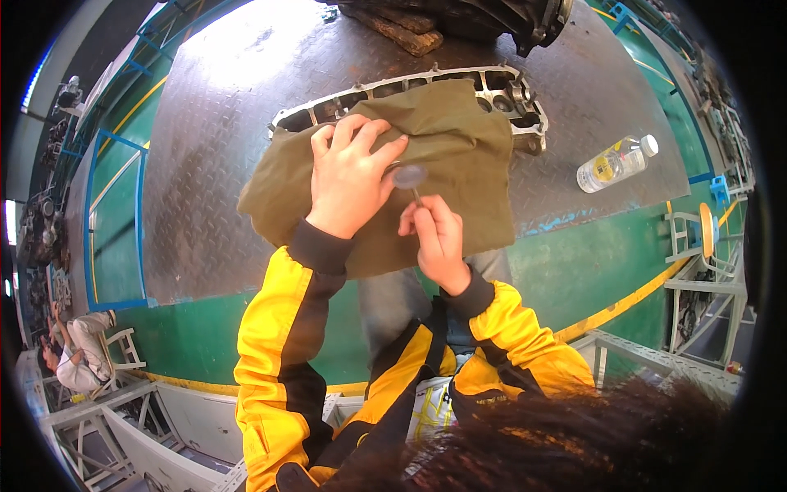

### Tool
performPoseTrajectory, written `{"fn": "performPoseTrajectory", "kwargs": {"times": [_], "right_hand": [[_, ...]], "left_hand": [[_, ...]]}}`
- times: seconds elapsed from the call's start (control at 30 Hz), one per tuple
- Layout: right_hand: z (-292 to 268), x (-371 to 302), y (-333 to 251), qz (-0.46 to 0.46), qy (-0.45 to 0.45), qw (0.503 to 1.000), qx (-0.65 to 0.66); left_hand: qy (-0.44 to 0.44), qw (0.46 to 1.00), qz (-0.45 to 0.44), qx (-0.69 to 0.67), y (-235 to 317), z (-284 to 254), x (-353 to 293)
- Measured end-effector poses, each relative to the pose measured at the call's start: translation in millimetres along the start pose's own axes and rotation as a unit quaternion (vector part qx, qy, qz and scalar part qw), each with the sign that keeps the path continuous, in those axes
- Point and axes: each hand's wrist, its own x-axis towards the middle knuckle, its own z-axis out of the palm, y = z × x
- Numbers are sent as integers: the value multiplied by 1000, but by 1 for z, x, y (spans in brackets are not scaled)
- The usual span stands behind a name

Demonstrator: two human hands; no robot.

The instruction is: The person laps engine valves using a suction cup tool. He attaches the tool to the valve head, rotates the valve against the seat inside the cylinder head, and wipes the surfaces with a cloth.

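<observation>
By the front edge of the table (pixel 205 189), disc-headed valve (pixel 409 176), slightly blurred; right hand (pixel 439 242) pinches its stem, fingers narrow. Left hand (pixel 348 180) on olive cloth (pixel 467 180), fingers spread; can't tell if gripping fabric. Best: firm stem pinch, cloth kept from sliding off front edge. Tread-plate top; cloth overlaps metal casting (pixel 529 115); bottle (pixel 616 164) toward right edge. Green floor (pixel 566 275); seated person (pixel 82 353) beyond front-left corner.

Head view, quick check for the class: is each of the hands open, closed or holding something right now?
Left hand: open, spread over the olive-green cloth.
Right hand: closed, holding a valve-like metal part by its stem.
</observation>
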Motion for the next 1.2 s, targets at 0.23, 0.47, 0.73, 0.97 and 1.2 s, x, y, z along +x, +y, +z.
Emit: {"fn": "performPoseTrajectory", "kwargs": {"times": [0.23,0.47,0.73,0.97,1.2], "right_hand": [[-5,3,-1,17,0,1000,-3],[0,-1,4,-29,-3,999,18],[-3,-6,3,-25,6,1000,15],[0,-5,-1,-64,15,997,34],[-6,-6,5,-116,-15,993,-12]], "left_hand": [[-2,1000,-2,-2,-3,1,3],[0,1000,1,1,-5,1,2],[7,1000,0,-19,0,1,2],[13,1000,6,-9,-2,0,3],[0,1000,-7,-8,-1,0,-1]]}}
